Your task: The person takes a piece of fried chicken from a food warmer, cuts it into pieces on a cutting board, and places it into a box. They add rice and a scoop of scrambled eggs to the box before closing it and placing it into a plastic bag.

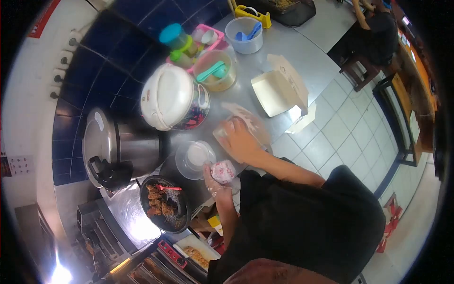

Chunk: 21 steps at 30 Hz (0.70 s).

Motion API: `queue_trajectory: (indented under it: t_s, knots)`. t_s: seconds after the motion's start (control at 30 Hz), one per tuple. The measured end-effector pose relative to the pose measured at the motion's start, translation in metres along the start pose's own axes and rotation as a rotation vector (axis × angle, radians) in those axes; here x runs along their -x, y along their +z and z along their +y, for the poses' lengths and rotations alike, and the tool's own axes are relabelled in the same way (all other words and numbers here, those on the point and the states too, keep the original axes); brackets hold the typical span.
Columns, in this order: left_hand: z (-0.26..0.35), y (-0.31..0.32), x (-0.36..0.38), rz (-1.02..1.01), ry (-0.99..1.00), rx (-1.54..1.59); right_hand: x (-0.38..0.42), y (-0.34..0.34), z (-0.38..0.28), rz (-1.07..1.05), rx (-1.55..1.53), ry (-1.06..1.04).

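Observation:
My left hand [213,182], in a clear plastic glove, is closed on a round bundle wrapped in white paper with red print [222,172]. Beside it stands a clear plastic tub [183,162] with a white round thing inside. My right hand [240,141] reaches over an open cardboard box [257,128], its fingers bent at the box's near side and slightly blurred. A second open cardboard box [273,92], with nothing inside, lies farther up the metal counter. A black pan [185,218] holds brown fried pieces and a pink spoon [171,188].
A white lidded container [169,97] and a large steel cooker [135,146] stand along the tiled wall. Tubs with a green scoop [215,71] and a blue scoop [247,34] are behind. Another person [378,35] is at the upper right.

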<state>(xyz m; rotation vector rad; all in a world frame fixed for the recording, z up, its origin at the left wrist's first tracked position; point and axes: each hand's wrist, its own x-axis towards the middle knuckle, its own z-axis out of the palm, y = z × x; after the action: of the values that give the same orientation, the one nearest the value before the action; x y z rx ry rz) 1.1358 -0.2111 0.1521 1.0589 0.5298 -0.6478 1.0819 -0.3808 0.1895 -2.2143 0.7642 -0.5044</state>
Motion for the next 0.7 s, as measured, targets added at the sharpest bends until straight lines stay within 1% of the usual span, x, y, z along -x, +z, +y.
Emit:
queue_trajectory:
  t_s: [0.03, 0.1, 0.13, 0.2, 0.23, 0.27, 0.33, 0.37, 0.4, 0.43, 0.5, 0.53, 0.57, 0.6, 0.63, 0.67, 0.7]
  knots:
    - [0.002, 0.015, 0.006, 0.002, -0.004, 0.002, 0.007, -0.014, -0.008, -0.003, 0.003, 0.002]
    - [0.005, 0.047, 0.021, 0.135, -0.001, -0.06, 0.019, -0.039, -0.01, -0.309, -0.528, -0.009]
    - [0.0, 0.05, 0.02, 0.128, -0.012, -0.057, 0.021, -0.045, -0.005, -0.306, -0.516, -0.004]
    - [-0.003, 0.059, 0.02, -0.172, 0.07, -0.022, 0.023, -0.055, 0.002, -0.549, -0.574, -0.117]
    - [-0.001, 0.068, 0.02, -0.154, 0.075, -0.064, 0.023, -0.064, 0.004, -0.477, -0.48, -0.149]
    - [-0.003, 0.075, 0.026, -0.152, 0.07, -0.055, 0.021, -0.071, 0.008, -0.484, -0.472, -0.148]
    - [0.002, 0.092, 0.049, -0.303, 0.388, -0.212, 0.016, -0.086, 0.017, -0.355, -0.671, 0.002]
    - [0.007, 0.09, 0.054, -0.372, 0.428, -0.222, 0.01, -0.101, 0.021, -0.269, -0.683, 0.064]
    - [0.01, 0.082, 0.05, -0.319, 0.461, -0.19, 0.002, -0.12, 0.022, -0.208, -0.696, 0.108]
    - [0.014, 0.068, 0.042, -0.315, 0.554, -0.374, -0.009, -0.138, 0.021, -0.11, -0.738, 0.212]
    - [0.027, 0.02, 0.042, -0.15, 0.713, -0.731, -0.044, -0.155, 0.033, 0.082, -0.314, 0.28]
    - [0.032, 0.002, 0.041, -0.029, 0.755, -0.903, -0.059, -0.148, 0.046, 0.136, -0.055, 0.226]
    - [0.027, -0.013, 0.044, 0.054, 0.751, -0.64, -0.078, -0.13, 0.093, 0.064, -0.42, 0.15]
    - [0.022, -0.031, 0.053, 0.106, 0.762, -0.379, -0.096, -0.128, 0.123, 0.016, 0.288, 0.057]
    - [0.026, -0.057, 0.067, 0.254, 0.786, -0.329, -0.115, -0.113, 0.146, -0.172, 0.252, 0.242]
    - [0.027, -0.079, 0.08, 0.427, 0.846, -0.488, -0.138, -0.093, 0.189, -0.267, 0.191, 0.38]
    - [0.03, -0.097, 0.09, 0.575, 0.883, -0.661, -0.14, -0.079, 0.221, -0.278, -0.037, 0.43]
